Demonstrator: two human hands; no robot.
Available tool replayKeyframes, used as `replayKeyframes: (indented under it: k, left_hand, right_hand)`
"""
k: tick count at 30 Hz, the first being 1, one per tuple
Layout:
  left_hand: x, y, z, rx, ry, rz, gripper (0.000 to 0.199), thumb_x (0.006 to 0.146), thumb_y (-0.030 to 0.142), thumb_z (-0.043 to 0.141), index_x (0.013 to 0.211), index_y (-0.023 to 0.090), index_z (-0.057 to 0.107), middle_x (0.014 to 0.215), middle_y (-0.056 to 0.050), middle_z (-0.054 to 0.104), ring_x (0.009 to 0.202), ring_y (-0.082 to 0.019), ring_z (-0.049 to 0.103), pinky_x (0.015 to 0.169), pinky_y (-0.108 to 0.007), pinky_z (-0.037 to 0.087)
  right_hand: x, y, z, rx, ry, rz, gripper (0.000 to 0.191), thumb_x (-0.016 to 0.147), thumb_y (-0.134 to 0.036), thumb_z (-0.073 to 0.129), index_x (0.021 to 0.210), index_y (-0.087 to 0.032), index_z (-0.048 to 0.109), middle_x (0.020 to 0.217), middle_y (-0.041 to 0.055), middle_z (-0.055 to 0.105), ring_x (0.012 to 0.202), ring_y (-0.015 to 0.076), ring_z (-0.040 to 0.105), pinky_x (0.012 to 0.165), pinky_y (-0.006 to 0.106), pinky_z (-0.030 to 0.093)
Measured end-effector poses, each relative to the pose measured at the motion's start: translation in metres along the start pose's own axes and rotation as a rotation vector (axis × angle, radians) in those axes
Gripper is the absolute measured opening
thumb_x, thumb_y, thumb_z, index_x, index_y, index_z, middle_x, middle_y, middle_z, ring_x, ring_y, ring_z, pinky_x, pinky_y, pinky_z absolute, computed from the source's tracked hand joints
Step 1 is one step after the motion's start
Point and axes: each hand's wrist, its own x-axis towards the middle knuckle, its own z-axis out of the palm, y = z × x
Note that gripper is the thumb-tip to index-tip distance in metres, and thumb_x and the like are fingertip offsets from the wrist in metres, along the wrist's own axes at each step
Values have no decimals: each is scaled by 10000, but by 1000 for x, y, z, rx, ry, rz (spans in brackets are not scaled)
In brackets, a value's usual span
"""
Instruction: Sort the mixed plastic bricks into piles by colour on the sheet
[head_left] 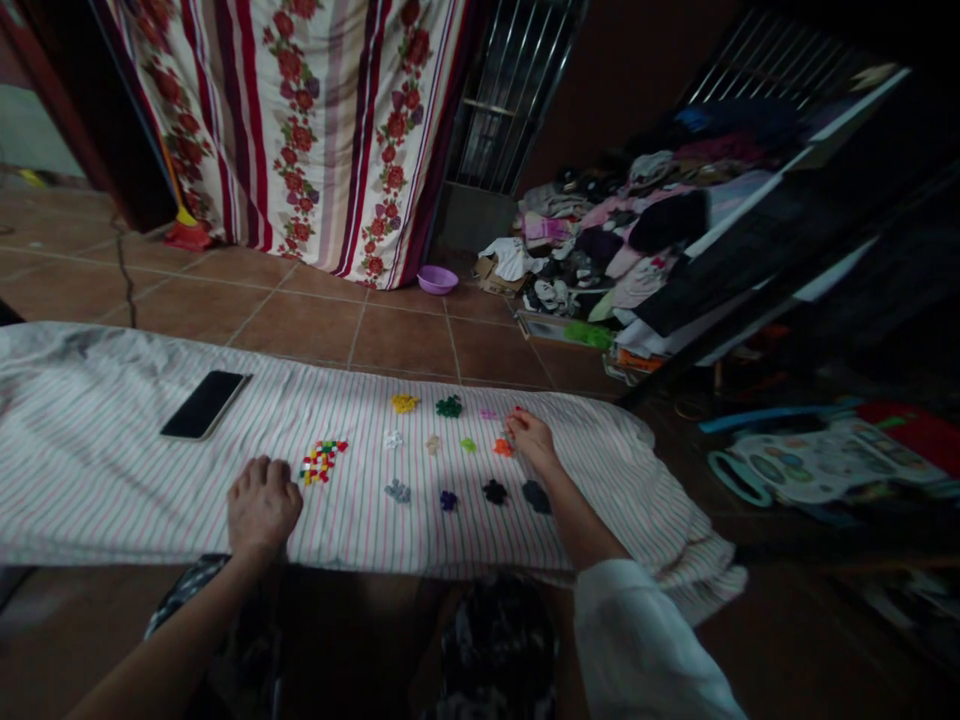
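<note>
My right hand reaches over the cloth with fingertips pinched together. What they hold, if anything, is too small to make out. A speck of red shows by the fingertips, orange pieces lie just below them, and pink pieces to the left. Fingers curled, my left hand rests on the striped cloth. Close to its right is a compact patch of small red, yellow, white and green pieces. Between the hands sit little piles, among them yellow, dark green, grey and black.
A phone lies on the cloth at the left. Beyond the cloth's far edge, a purple basin stands on the tiled floor near a floral curtain. Clothes are heaped at the back right.
</note>
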Motion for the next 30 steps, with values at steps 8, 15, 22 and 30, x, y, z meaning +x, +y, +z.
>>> replayKeyframes:
  k: [8, 15, 22, 30]
  left_hand:
    - [0, -2, 0, -16, 7, 10, 255, 866, 227, 394, 1010, 148, 589, 1130, -144, 564, 1112, -270, 495, 892, -396, 376]
    - [0, -1, -1, -39, 11, -6, 246, 855, 223, 417, 1007, 149, 595, 1123, -146, 565, 1110, -277, 491, 890, -402, 359]
    - [-1, -2, 0, -14, 26, 8, 239, 863, 219, 405, 992, 139, 590, 1108, -150, 569, 1115, -283, 489, 887, -400, 359]
    - [0, -4, 7, -69, 44, 7, 251, 838, 197, 429, 1009, 127, 599, 1174, -179, 566, 1168, -299, 470, 934, -427, 359]
  right_hand:
    - [-88, -56, 65, 254, -347, -143, 301, 800, -340, 512, 973, -165, 686, 831, 56, 718, 713, 158, 678, 670, 272, 545]
    - [-162, -85, 102, 133, -444, -452, 240, 822, -213, 492, 921, -190, 710, 898, 63, 718, 862, 188, 670, 801, 328, 526]
    - [-205, -118, 133, 98, -591, -574, 217, 850, -163, 538, 963, -215, 716, 895, 40, 708, 856, 164, 657, 799, 281, 508]
    - [-208, -145, 174, -16, -550, -545, 273, 899, -174, 501, 1095, -223, 685, 1033, 64, 692, 953, 179, 639, 872, 291, 490]
